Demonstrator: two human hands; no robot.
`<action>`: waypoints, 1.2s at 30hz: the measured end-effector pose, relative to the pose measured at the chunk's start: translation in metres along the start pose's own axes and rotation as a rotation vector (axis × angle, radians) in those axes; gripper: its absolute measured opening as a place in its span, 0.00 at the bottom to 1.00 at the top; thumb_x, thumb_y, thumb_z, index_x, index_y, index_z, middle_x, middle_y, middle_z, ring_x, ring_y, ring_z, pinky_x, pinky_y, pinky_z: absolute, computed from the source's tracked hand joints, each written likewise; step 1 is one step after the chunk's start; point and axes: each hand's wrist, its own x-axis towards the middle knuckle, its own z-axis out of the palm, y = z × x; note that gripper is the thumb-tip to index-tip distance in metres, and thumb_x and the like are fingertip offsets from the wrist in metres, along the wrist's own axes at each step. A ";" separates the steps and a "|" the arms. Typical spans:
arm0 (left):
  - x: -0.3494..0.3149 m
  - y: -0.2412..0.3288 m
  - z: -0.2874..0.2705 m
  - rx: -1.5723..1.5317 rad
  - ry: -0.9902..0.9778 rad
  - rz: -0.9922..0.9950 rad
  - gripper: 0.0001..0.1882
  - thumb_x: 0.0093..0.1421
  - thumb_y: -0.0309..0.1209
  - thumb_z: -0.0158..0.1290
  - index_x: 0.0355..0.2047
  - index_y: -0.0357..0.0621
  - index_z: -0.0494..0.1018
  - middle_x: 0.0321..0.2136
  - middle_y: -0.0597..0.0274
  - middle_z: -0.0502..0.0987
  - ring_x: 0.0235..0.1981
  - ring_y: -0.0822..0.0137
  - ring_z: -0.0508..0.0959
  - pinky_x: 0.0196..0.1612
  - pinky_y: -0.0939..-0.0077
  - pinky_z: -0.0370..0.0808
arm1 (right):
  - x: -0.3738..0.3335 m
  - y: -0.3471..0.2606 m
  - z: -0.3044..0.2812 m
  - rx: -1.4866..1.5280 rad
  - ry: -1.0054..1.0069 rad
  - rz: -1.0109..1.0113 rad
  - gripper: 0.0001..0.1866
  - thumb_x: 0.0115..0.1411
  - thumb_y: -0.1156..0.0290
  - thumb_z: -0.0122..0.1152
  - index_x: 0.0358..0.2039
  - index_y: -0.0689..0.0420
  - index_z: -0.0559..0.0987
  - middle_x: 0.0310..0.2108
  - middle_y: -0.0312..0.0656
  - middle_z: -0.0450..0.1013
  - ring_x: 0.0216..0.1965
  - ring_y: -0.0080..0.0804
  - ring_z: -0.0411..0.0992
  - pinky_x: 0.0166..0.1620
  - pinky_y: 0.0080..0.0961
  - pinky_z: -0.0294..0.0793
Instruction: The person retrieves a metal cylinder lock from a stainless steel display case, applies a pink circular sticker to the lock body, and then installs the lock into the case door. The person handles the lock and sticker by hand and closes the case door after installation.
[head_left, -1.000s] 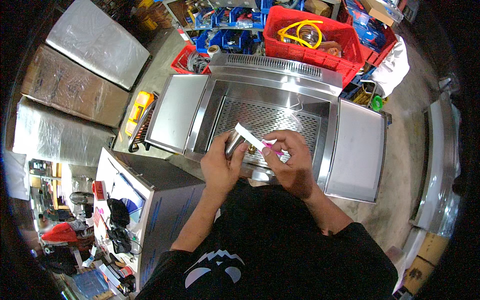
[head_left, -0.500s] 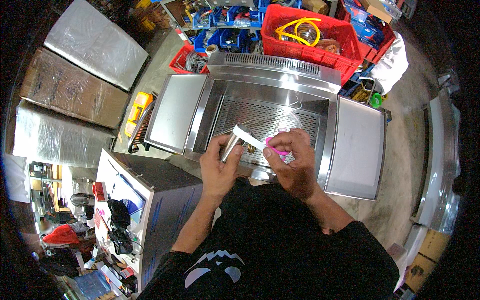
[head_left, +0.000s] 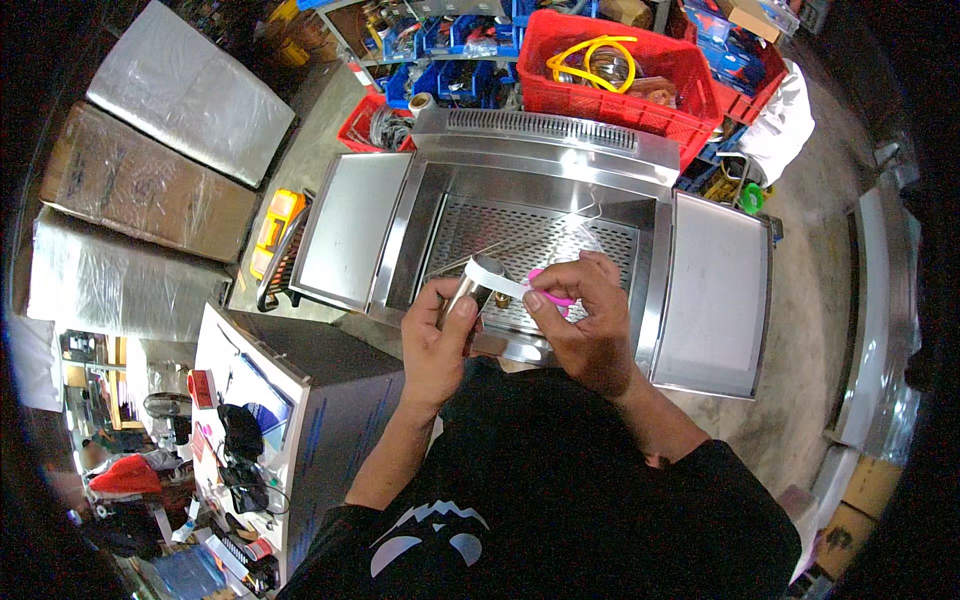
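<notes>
My left hand [head_left: 434, 340] grips a short shiny metal tube [head_left: 465, 291], tilted with its upper end away from me. White thread seal tape [head_left: 500, 284] lies around that upper end and stretches across to my right hand [head_left: 588, 328]. Pinched in the right fingers is a pink tape spool [head_left: 553, 296], partly hidden by them. Both hands are above a stainless steel unit [head_left: 655, 290] with a recessed basin and a perforated bottom [head_left: 465, 225]. A small brass-coloured fitting [head_left: 502, 299] shows just under the tape. Thin bent metal rods are in the basin.
Flat side panels [head_left: 355, 225] extend from the unit left and right. Behind it stand a red crate [head_left: 625, 115] with yellow hose and blue parts bins [head_left: 440, 80]. A cluttered white-topped table [head_left: 225, 370] is near left. Wrapped boxes [head_left: 150, 180] line the far left.
The tape now lies round the tube's end at a flatter angle, and the right hand with the spool has shifted slightly. The left hand keeps its hold on the tube.
</notes>
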 end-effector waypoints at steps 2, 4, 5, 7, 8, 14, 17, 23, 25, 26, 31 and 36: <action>0.000 0.000 0.001 -0.026 -0.006 -0.007 0.14 0.70 0.41 0.54 0.43 0.41 0.72 0.25 0.70 0.74 0.23 0.83 0.69 0.23 0.86 0.64 | 0.001 0.000 -0.001 -0.008 0.002 -0.005 0.08 0.55 0.74 0.70 0.34 0.53 0.80 0.28 0.33 0.77 0.28 0.26 0.75 0.63 0.45 0.61; 0.001 0.000 0.000 -0.057 -0.022 -0.039 0.15 0.70 0.41 0.53 0.44 0.41 0.72 0.25 0.69 0.74 0.21 0.83 0.68 0.23 0.86 0.63 | 0.001 0.001 -0.002 -0.013 0.002 -0.004 0.07 0.55 0.74 0.70 0.34 0.53 0.80 0.28 0.33 0.77 0.28 0.26 0.75 0.63 0.45 0.61; 0.001 0.000 0.000 -0.072 -0.030 -0.055 0.15 0.70 0.41 0.53 0.44 0.41 0.72 0.24 0.69 0.74 0.21 0.83 0.68 0.22 0.87 0.63 | 0.001 0.001 -0.002 -0.016 0.002 -0.002 0.07 0.55 0.73 0.70 0.34 0.53 0.80 0.28 0.33 0.77 0.28 0.26 0.75 0.63 0.46 0.61; 0.002 0.000 0.000 -0.161 -0.077 -0.074 0.15 0.71 0.42 0.52 0.44 0.41 0.72 0.24 0.67 0.74 0.19 0.82 0.67 0.21 0.87 0.62 | 0.001 0.002 -0.003 -0.012 0.003 -0.003 0.08 0.56 0.73 0.70 0.35 0.53 0.80 0.28 0.34 0.77 0.28 0.26 0.75 0.63 0.46 0.61; 0.002 0.000 0.001 -0.211 -0.102 -0.092 0.16 0.71 0.42 0.52 0.45 0.41 0.72 0.24 0.67 0.74 0.19 0.82 0.66 0.21 0.87 0.62 | 0.001 0.002 -0.003 -0.006 0.004 -0.007 0.08 0.56 0.73 0.70 0.35 0.53 0.80 0.28 0.34 0.77 0.28 0.26 0.75 0.63 0.46 0.61; 0.001 0.000 0.002 -0.422 -0.248 -0.210 0.22 0.73 0.48 0.46 0.46 0.38 0.71 0.21 0.65 0.71 0.15 0.81 0.63 0.18 0.86 0.60 | 0.003 0.000 -0.004 0.002 -0.004 -0.026 0.09 0.56 0.71 0.70 0.37 0.53 0.81 0.28 0.35 0.78 0.30 0.27 0.76 0.63 0.46 0.61; 0.001 -0.007 -0.003 -0.456 -0.346 -0.255 0.27 0.73 0.53 0.41 0.46 0.37 0.71 0.19 0.64 0.70 0.11 0.80 0.61 0.14 0.85 0.58 | 0.004 -0.003 -0.004 -0.006 -0.001 -0.053 0.09 0.56 0.70 0.69 0.38 0.54 0.82 0.29 0.36 0.78 0.31 0.30 0.76 0.63 0.46 0.61; 0.012 -0.029 -0.009 -0.942 -0.662 -0.631 0.31 0.74 0.56 0.35 0.44 0.37 0.71 0.19 0.63 0.71 0.08 0.79 0.61 0.11 0.85 0.59 | 0.007 0.002 -0.009 -0.004 -0.158 -0.093 0.07 0.58 0.69 0.67 0.38 0.54 0.83 0.31 0.39 0.79 0.33 0.34 0.76 0.62 0.44 0.62; 0.017 -0.029 -0.013 -0.707 -0.627 -0.634 0.29 0.74 0.54 0.38 0.45 0.38 0.72 0.21 0.62 0.74 0.10 0.78 0.66 0.14 0.85 0.63 | 0.009 0.009 -0.012 -0.011 -0.232 -0.043 0.07 0.59 0.69 0.66 0.38 0.55 0.83 0.30 0.39 0.79 0.34 0.35 0.76 0.61 0.42 0.63; 0.019 -0.028 -0.012 -0.645 -0.658 -0.577 0.28 0.74 0.54 0.39 0.45 0.38 0.72 0.22 0.61 0.75 0.12 0.77 0.68 0.15 0.84 0.65 | 0.010 0.012 -0.011 -0.021 -0.244 -0.016 0.07 0.59 0.69 0.66 0.38 0.55 0.83 0.30 0.40 0.78 0.34 0.35 0.75 0.59 0.41 0.64; 0.016 -0.022 0.006 0.558 -0.125 0.093 0.21 0.67 0.43 0.56 0.50 0.39 0.72 0.37 0.53 0.80 0.33 0.58 0.82 0.36 0.66 0.78 | 0.004 0.020 -0.002 -0.024 -0.146 0.188 0.08 0.61 0.70 0.63 0.39 0.58 0.83 0.29 0.41 0.78 0.35 0.34 0.74 0.51 0.34 0.68; 0.014 -0.023 0.013 0.889 0.090 0.451 0.24 0.59 0.40 0.64 0.50 0.40 0.73 0.41 0.47 0.78 0.39 0.47 0.81 0.39 0.58 0.78 | 0.001 0.018 0.005 0.067 -0.122 0.207 0.12 0.62 0.72 0.60 0.46 0.60 0.80 0.30 0.40 0.78 0.36 0.29 0.75 0.49 0.30 0.68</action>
